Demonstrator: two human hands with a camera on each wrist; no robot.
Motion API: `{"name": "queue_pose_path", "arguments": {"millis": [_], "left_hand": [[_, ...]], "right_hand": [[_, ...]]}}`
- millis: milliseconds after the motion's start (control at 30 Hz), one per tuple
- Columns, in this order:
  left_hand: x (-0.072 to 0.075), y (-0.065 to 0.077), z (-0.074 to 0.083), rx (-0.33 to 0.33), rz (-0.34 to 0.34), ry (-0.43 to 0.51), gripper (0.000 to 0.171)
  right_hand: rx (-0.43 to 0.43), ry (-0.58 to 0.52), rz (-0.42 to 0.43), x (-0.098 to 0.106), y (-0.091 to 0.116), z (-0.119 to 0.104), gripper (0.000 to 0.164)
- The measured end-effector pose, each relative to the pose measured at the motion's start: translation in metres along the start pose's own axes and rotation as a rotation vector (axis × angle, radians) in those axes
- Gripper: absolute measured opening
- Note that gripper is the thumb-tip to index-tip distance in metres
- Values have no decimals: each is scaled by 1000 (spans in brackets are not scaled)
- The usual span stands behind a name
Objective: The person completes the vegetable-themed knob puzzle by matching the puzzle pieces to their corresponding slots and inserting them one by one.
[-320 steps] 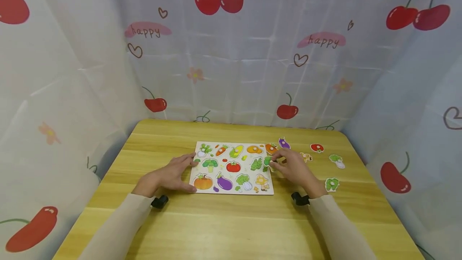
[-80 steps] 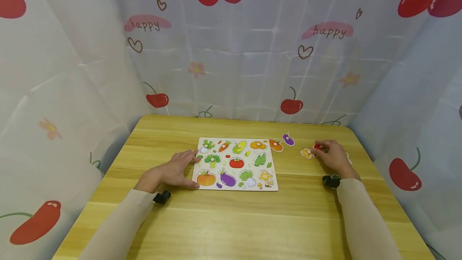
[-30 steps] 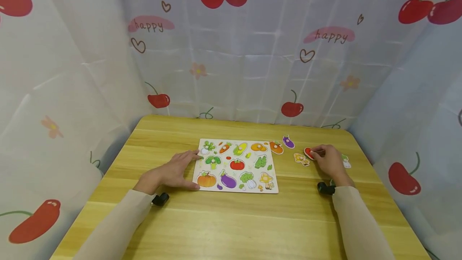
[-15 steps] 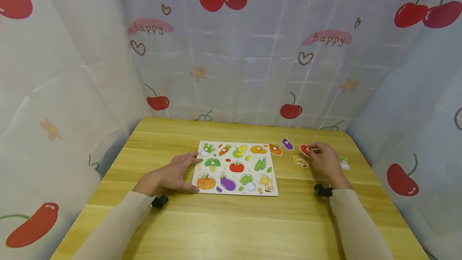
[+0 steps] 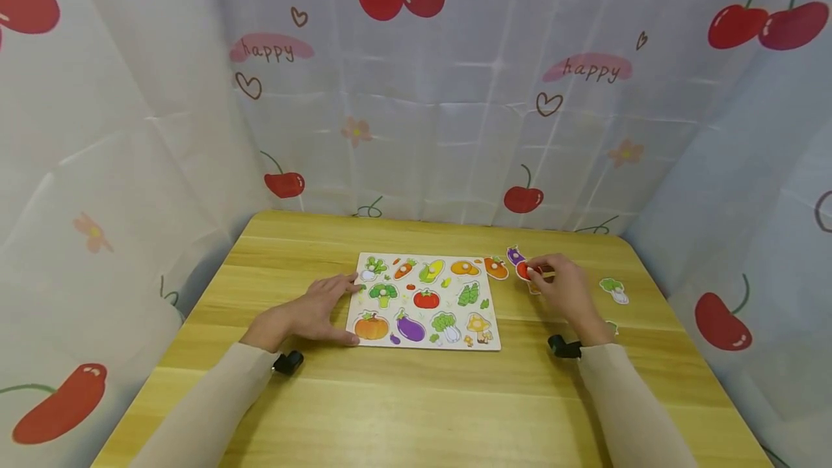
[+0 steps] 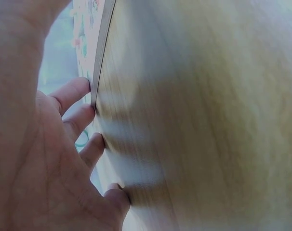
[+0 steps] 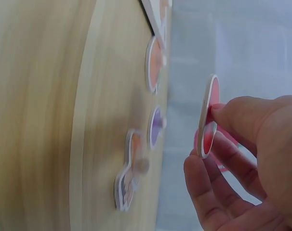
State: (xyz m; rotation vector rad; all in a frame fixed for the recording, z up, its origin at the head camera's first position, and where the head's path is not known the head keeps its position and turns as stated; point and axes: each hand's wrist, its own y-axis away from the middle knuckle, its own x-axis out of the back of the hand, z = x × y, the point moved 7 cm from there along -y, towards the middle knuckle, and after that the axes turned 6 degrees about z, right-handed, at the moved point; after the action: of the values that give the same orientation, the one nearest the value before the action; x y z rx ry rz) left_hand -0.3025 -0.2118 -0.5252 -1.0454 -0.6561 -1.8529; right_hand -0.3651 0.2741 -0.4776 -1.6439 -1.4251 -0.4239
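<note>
In the head view, my left hand (image 5: pixel 312 313) lies at the left edge of a vegetable puzzle board (image 5: pixel 448 303), thumb and fingers spread along it. Fingertips touch that edge in the left wrist view. My right hand (image 5: pixel 572 298) pinches a red tomato puzzle piece (image 7: pixel 209 115) between thumb and fingers, held up off the table, right of the board. Beneath and beside it lie an eggplant piece (image 5: pixel 516 256) and a mushroom piece (image 7: pixel 123 188), the latter mostly hidden by the hand in the head view. A broccoli piece (image 5: pixel 383 295) sits in the board.
A pumpkin piece (image 5: pixel 497 268) lies against the board's upper right corner. Farther right is a cabbage piece (image 5: pixel 614 291); another green piece (image 5: pixel 612 327) shows partly behind the right wrist. A cherry-patterned curtain (image 5: pixel 416 128) surrounds the wooden table (image 5: pixel 416 403).
The broccoli piece, earlier in my right hand, is now in the board. My right hand has since picked up the tomato piece at the right and carried it left. The left hand stays put.
</note>
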Motion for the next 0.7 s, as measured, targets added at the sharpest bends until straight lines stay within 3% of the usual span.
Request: {"name": "queue_pose_path", "arguments": {"millis": [700], "left_hand": [[-1,0,-1,3,-5,-3,114]], "right_hand": [[145,-54,25,-30,12,-60,11]]}}
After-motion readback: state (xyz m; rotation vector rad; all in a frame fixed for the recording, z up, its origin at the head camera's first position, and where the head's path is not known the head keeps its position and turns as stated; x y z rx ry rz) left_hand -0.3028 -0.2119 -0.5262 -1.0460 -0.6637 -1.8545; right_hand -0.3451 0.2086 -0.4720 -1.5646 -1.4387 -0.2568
